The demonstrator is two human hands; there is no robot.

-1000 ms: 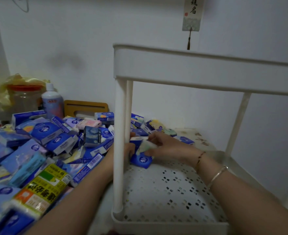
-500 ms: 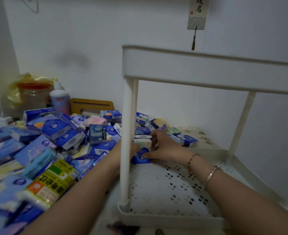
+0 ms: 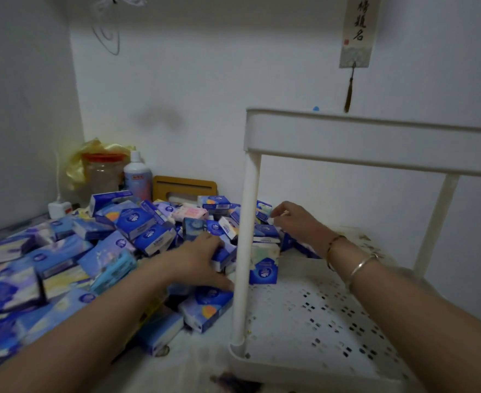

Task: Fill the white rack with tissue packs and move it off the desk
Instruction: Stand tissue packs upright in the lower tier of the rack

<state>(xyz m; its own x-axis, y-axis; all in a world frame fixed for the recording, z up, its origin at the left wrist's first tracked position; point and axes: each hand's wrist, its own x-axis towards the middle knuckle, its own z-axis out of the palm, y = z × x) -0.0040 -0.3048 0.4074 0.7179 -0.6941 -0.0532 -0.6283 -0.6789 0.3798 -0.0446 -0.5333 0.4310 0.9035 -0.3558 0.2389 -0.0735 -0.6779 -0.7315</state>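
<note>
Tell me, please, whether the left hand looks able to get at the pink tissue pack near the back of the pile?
Probably yes: the left hand rests on packs just in front of the pink tissue pack, which lies uncovered on top.

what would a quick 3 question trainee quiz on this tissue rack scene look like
1. True or false: the lower shelf of the white rack is already packed full of tissue packs.
2. Which hand reaches past the rack's front post to the far packs: A left, B right?
3. Fill in: the left hand rests on packs in the pile on the ____.

Key:
1. False. Only a few packs, such as the upright pack, stand at the shelf's far left edge; most of the perforated shelf is bare.
2. B. The right hand, bracelets on its wrist, touches packs at the back.
3. Desk.
</note>
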